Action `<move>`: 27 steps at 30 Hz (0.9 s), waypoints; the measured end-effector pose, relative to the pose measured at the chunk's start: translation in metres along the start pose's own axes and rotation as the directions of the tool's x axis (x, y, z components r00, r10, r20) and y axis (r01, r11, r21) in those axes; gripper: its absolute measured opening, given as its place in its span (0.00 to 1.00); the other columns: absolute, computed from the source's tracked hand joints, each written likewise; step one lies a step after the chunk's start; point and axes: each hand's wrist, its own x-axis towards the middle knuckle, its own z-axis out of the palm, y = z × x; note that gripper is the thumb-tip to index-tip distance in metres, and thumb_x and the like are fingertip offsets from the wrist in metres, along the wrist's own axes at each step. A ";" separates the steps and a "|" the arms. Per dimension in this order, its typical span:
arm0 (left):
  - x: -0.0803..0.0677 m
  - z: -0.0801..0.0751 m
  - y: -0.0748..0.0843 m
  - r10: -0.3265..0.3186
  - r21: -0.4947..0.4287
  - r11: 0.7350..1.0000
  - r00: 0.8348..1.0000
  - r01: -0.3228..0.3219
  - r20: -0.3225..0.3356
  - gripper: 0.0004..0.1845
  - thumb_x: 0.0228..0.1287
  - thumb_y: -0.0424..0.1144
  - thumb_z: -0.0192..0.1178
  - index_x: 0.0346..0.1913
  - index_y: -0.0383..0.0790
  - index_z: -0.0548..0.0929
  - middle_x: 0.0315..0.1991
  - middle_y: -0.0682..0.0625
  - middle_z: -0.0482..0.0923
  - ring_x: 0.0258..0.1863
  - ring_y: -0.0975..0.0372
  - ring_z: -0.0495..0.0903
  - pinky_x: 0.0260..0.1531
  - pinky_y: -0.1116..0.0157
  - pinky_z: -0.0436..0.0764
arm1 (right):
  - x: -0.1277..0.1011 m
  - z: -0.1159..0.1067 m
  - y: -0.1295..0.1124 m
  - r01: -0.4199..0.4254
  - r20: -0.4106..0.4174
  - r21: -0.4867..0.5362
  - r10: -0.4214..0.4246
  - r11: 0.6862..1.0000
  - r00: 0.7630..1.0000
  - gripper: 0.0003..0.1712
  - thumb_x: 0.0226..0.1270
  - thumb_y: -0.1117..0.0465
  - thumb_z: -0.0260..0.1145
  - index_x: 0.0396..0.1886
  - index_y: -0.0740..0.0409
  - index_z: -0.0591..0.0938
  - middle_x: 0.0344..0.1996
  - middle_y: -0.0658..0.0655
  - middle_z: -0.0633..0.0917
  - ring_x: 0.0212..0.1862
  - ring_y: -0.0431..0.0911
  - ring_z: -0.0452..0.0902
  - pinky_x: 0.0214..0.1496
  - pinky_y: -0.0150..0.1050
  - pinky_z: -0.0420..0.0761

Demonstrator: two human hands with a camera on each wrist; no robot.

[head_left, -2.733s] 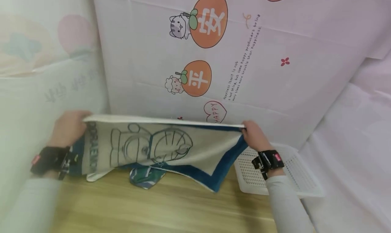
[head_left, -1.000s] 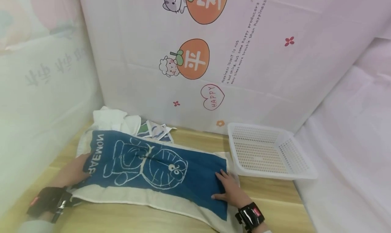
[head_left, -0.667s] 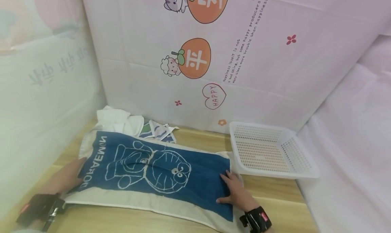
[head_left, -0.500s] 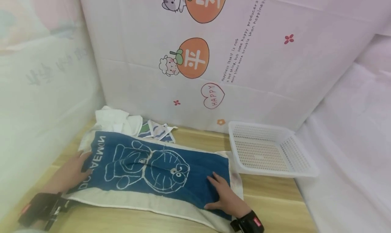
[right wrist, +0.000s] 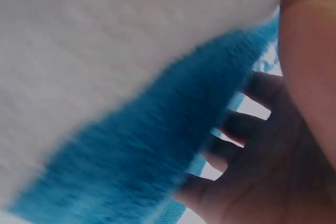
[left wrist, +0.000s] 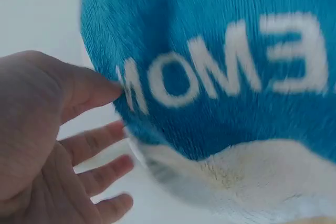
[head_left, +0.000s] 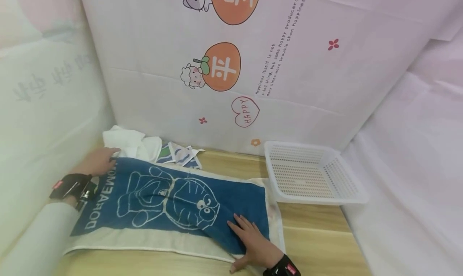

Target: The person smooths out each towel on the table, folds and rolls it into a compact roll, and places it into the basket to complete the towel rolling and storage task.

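Note:
A blue towel with a cream border lies spread across the table in the head view. White lettering and a cartoon figure in outline mark its blue middle. My left hand is at the towel's far left corner. In the left wrist view its thumb and index finger pinch the towel edge beside the letters, the other fingers apart. My right hand rests on the near right part, fingers spread and thumb at the near edge. Blue cloth creases beside it, and in the right wrist view the towel's near part stands before the fingers.
A white perforated basket stands at the back right of the wooden table. White cloths and a patterned cloth lie behind the towel. Printed sheets form walls at the back and sides.
The towel, earlier held up between both hands, now lies blue side up. My left hand has gone to its far left corner; the right has slid toward the near edge, wrinkling the cloth.

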 end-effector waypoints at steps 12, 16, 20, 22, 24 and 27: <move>0.005 -0.010 -0.014 -0.048 -0.071 0.996 0.998 0.052 0.048 0.13 0.59 0.24 0.50 0.43 0.21 0.81 0.36 0.31 0.82 0.40 0.38 0.80 0.45 0.38 0.76 | 0.092 -0.061 0.055 -0.158 -0.524 -0.087 0.090 0.983 0.847 0.15 0.72 0.73 0.58 0.56 0.71 0.80 0.50 0.69 0.84 0.54 0.63 0.81 0.56 0.57 0.80; 0.000 -0.012 -0.018 -0.098 -0.137 0.985 0.994 0.104 0.050 0.13 0.64 0.26 0.48 0.45 0.22 0.79 0.39 0.30 0.81 0.42 0.38 0.80 0.42 0.40 0.78 | 0.115 -0.069 0.069 -0.253 -0.541 -0.059 0.182 0.966 0.821 0.17 0.68 0.75 0.61 0.56 0.73 0.79 0.48 0.71 0.83 0.50 0.63 0.81 0.52 0.56 0.81; -0.008 -0.020 -0.018 -0.136 -0.165 0.978 0.990 0.130 -0.024 0.14 0.67 0.29 0.49 0.48 0.24 0.79 0.44 0.28 0.81 0.43 0.37 0.79 0.41 0.40 0.77 | 0.126 -0.072 0.074 -0.298 -0.471 -0.050 0.240 0.953 0.849 0.15 0.67 0.73 0.64 0.52 0.71 0.81 0.43 0.67 0.85 0.45 0.60 0.83 0.47 0.53 0.83; -0.011 -0.025 -0.018 -0.130 -0.176 0.978 0.987 0.112 -0.092 0.14 0.68 0.29 0.50 0.49 0.23 0.80 0.45 0.26 0.80 0.43 0.37 0.79 0.42 0.40 0.76 | 0.129 -0.070 0.077 -0.334 -0.425 -0.036 0.288 0.942 0.858 0.11 0.68 0.72 0.64 0.49 0.69 0.82 0.41 0.65 0.86 0.43 0.58 0.83 0.46 0.52 0.83; -0.012 -0.029 -0.019 -0.122 -0.190 0.977 0.980 0.092 -0.155 0.14 0.68 0.29 0.51 0.49 0.23 0.80 0.46 0.25 0.80 0.43 0.37 0.79 0.43 0.39 0.76 | 0.130 -0.068 0.081 -0.374 -0.394 -0.040 0.329 0.927 0.858 0.08 0.67 0.71 0.65 0.44 0.67 0.84 0.38 0.63 0.86 0.40 0.55 0.83 0.44 0.50 0.84; -0.010 -0.030 -0.024 -0.119 -0.200 0.977 0.965 0.072 -0.235 0.14 0.66 0.29 0.53 0.50 0.23 0.80 0.47 0.25 0.80 0.44 0.35 0.79 0.45 0.37 0.75 | 0.131 -0.067 0.084 -0.405 -0.375 -0.049 0.359 0.913 0.855 0.05 0.67 0.69 0.66 0.41 0.65 0.84 0.38 0.62 0.87 0.37 0.53 0.83 0.43 0.50 0.84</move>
